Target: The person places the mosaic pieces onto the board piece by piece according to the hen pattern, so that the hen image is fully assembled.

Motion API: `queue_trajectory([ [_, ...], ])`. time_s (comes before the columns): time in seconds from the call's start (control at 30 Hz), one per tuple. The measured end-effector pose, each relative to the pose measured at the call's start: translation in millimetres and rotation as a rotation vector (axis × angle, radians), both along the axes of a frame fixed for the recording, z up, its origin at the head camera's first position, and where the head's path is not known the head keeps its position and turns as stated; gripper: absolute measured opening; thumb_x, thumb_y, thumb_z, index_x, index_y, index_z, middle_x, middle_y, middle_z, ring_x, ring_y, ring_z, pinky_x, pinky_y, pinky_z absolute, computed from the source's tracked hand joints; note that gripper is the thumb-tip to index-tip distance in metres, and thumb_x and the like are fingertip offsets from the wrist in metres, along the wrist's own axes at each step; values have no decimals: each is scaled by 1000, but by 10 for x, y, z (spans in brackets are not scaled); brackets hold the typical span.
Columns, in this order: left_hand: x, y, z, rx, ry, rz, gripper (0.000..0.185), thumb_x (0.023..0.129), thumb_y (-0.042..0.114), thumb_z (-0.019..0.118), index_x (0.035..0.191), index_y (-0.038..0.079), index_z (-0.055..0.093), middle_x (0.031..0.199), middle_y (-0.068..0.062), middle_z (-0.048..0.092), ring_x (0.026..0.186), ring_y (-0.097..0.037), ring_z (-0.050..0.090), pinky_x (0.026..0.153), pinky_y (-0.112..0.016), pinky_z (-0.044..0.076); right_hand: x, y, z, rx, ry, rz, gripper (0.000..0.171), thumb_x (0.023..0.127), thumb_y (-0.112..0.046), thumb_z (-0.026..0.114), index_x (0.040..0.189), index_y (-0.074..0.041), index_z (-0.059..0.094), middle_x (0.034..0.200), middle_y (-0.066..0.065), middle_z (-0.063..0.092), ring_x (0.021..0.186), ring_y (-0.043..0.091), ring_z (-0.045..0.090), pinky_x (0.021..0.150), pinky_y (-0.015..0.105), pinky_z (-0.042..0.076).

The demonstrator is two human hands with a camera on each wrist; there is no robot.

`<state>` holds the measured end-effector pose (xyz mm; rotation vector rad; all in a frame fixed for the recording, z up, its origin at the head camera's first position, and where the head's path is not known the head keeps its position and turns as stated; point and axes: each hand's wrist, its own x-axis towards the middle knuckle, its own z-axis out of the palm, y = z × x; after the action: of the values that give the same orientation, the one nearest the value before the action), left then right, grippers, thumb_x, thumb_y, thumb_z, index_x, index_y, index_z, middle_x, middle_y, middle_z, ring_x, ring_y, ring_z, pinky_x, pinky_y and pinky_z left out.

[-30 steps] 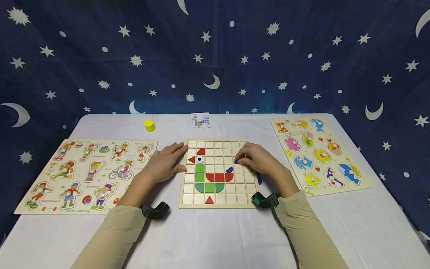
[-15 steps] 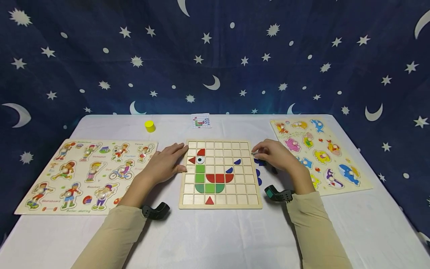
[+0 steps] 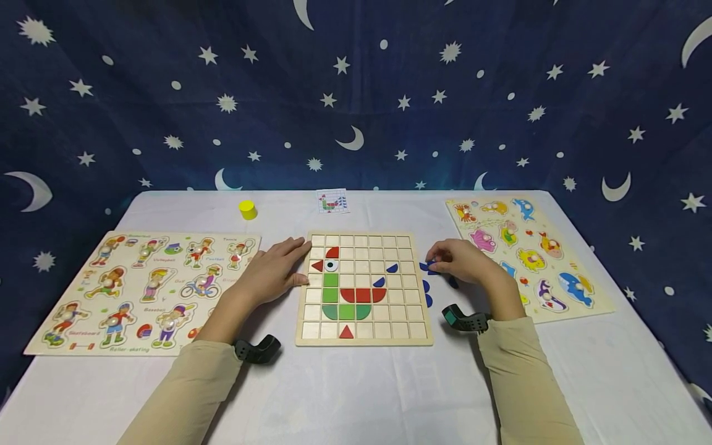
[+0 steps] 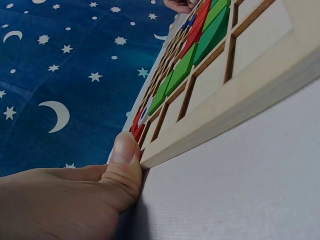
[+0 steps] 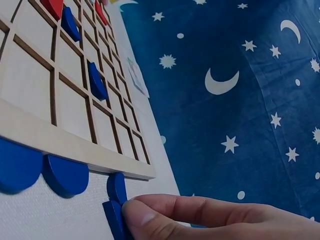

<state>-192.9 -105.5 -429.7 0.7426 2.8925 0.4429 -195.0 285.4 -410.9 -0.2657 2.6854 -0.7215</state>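
At the centre of the head view, low in the frame, the wooden grid board lies on the white table, with the left hand resting flat against its left edge, fingers straight and relaxed and the thumb pressed to the board's side. Just right of the board, the right hand has its fingers curled narrowly, pinching a blue piece among loose blue pieces that lie touching the board's right edge. The pinch looks shallow, so the piece may slip or tip as it lifts, and the curled fingers could nudge the neighbouring blue pieces out of reach. If the left hand eases off, a push from the right could slide the board and shake the red and green pieces seated in their squares. Farther up, the small pattern card sits near the table's far edge.
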Motion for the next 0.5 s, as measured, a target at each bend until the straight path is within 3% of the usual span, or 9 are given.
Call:
queue_trajectory([
  [0.37, -2, -12, 2, -5, 18, -8, 75, 88, 48, 60, 149, 15, 33, 154, -10, 32, 142, -34, 29, 102, -64, 31, 11, 88, -13, -31, 32, 35, 18, 94, -6, 57, 107, -10, 67, 87, 4, 57, 83, 18, 50, 76, 33, 39],
  [0.5, 19, 1, -22, -2, 23, -5, 75, 87, 48, 60, 149, 15, 34, 154, -11, 33, 142, -34, 29, 102, -64, 31, 33, 128, -29, -40, 9, 56, 23, 93, -6, 58, 113, -12, 67, 99, 5, 63, 86, 18, 50, 79, 33, 42],
])
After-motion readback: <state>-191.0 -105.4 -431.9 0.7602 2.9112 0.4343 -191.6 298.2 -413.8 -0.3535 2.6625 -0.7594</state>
